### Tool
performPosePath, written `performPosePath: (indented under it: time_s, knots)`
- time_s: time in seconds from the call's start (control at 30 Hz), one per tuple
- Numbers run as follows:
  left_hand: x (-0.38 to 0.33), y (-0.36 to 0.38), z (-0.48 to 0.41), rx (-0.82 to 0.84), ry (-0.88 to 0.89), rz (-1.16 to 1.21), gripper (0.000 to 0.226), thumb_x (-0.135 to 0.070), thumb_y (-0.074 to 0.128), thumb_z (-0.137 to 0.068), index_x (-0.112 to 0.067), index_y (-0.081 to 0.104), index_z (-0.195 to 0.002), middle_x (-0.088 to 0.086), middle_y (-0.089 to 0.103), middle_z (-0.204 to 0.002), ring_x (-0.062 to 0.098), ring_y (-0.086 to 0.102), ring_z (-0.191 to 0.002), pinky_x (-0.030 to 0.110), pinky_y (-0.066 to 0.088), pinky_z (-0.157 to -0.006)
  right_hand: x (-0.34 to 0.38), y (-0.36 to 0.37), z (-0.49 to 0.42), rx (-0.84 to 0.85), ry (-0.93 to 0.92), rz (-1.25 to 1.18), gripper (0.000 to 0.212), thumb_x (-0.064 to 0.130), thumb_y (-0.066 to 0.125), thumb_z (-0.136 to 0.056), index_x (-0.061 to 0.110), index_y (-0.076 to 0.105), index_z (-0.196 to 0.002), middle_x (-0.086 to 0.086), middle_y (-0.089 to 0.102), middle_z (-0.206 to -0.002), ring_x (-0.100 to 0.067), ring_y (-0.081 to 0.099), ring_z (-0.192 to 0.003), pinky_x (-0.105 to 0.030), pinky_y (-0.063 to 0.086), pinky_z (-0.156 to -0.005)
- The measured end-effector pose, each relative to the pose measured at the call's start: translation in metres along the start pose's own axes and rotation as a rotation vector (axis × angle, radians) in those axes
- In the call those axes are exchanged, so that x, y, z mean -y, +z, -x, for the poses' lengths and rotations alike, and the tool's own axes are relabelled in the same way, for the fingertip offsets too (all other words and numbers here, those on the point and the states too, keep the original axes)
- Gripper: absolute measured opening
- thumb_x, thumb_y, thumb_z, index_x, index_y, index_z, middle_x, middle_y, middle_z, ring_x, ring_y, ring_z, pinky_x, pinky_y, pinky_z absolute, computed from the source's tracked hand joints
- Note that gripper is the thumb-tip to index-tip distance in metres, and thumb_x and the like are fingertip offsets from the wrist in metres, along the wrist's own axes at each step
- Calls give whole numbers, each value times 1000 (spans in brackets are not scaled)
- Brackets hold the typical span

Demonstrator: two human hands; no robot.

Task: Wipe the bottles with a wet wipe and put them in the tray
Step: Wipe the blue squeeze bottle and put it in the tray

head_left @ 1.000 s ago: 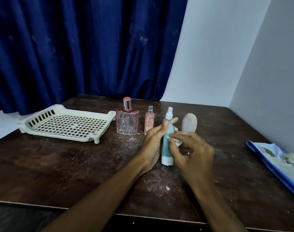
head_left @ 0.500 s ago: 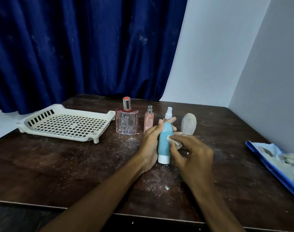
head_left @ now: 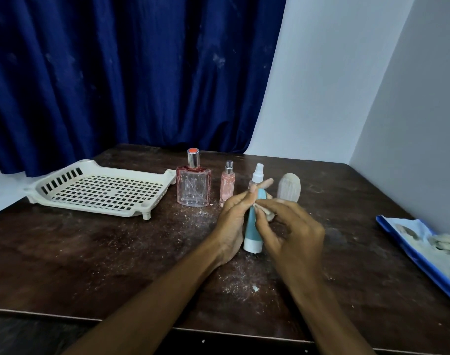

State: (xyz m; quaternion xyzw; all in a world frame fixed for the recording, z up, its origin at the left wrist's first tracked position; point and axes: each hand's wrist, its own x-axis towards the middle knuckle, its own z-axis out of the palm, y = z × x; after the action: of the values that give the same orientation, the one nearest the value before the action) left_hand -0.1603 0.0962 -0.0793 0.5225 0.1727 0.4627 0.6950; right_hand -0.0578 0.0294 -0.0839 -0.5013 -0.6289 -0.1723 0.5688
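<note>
A teal bottle with a white cap (head_left: 252, 231) stands cap-down at the table's middle, held by my left hand (head_left: 232, 221), whose fingers curl round its upper part. My right hand (head_left: 290, 231) pinches a small white wet wipe (head_left: 263, 210) against the bottle's right side. Behind them stand a square clear pink perfume bottle (head_left: 193, 185), a slim pink spray bottle (head_left: 227, 187), a small clear spray bottle (head_left: 257, 175) partly hidden by my fingers, and a ribbed off-white oval bottle (head_left: 290, 189). A cream slotted tray (head_left: 101, 190) holding nothing sits at the left.
A blue wet-wipe pack (head_left: 423, 252) with crumpled used wipes on it lies at the table's right edge. White crumbs are scattered over the dark wooden table (head_left: 90, 265). A blue curtain hangs behind; a white wall borders the right side.
The teal bottle has been turned in my left hand, and my right hand has slid the wipe along its side. The other bottles and the tray have not moved.
</note>
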Motion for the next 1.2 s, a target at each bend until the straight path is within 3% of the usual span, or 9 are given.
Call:
performPosePath:
  time_s: [0.07,0.2,0.37,0.43,0.57,0.73,0.9,1.0,1.2]
  knots:
    - [-1,0,0,-1,1,5,40,-30,42,-104,-12,61,-134,4,63,-98,10,64,-88,21,53,-84,-1,-2,2,-6,19,-16,20,-1,81,-75,6,77,-94,-5,73,-93,-9,68,-82,-7,49,-81]
    - [-1,3,2,3,-5,-20,41,-29,41,-103,-10,58,-135,1,72,-99,11,67,-97,22,52,-91,-6,-1,-1,-30,103,-58,16,5,77,-82,8,76,-98,-2,73,-93,-8,69,-80,-26,58,-68]
    - [-3,1,1,-23,4,23,40,-31,44,-101,-13,62,-132,3,65,-98,14,65,-94,27,54,-92,-3,-2,1,34,40,-72,19,3,80,-77,10,78,-96,-2,73,-95,-5,68,-86,-12,53,-79]
    - [-3,2,1,-26,3,26,40,-33,46,-98,-14,63,-130,3,65,-99,18,64,-98,31,52,-97,-5,-4,3,23,54,-74,18,2,80,-75,10,78,-92,-1,73,-92,-4,68,-84,-16,55,-77]
    - [-2,3,1,-16,-8,-2,40,-28,43,-102,-11,60,-133,1,73,-104,14,68,-100,23,54,-89,-8,0,-2,-20,132,-86,15,9,76,-84,11,77,-99,1,72,-94,-8,69,-79,-32,59,-66]
    - [-1,1,1,-22,-2,20,38,-29,43,-103,-13,62,-131,5,67,-104,10,67,-92,23,54,-82,-5,-2,2,32,44,-93,23,5,79,-80,12,77,-102,0,72,-98,-5,69,-86,-18,57,-76]
    - [-1,2,0,-7,-3,3,38,-28,43,-102,-13,61,-133,1,72,-105,12,68,-98,26,53,-94,-8,-2,-1,-22,100,-72,18,7,77,-82,11,77,-100,0,73,-96,-8,69,-82,-32,60,-68]
    - [-2,2,2,12,0,-8,35,-24,41,-103,-14,60,-131,-1,73,-114,12,68,-105,23,53,-92,-5,0,-4,-36,78,-104,20,8,75,-85,10,76,-104,0,72,-99,-8,69,-86,-31,60,-72]
    - [-2,3,2,5,4,4,39,-25,44,-101,-10,59,-134,5,66,-105,10,66,-93,21,53,-90,-8,-6,2,-2,84,-99,19,7,79,-80,13,77,-98,3,72,-94,-4,69,-81,-27,59,-66]
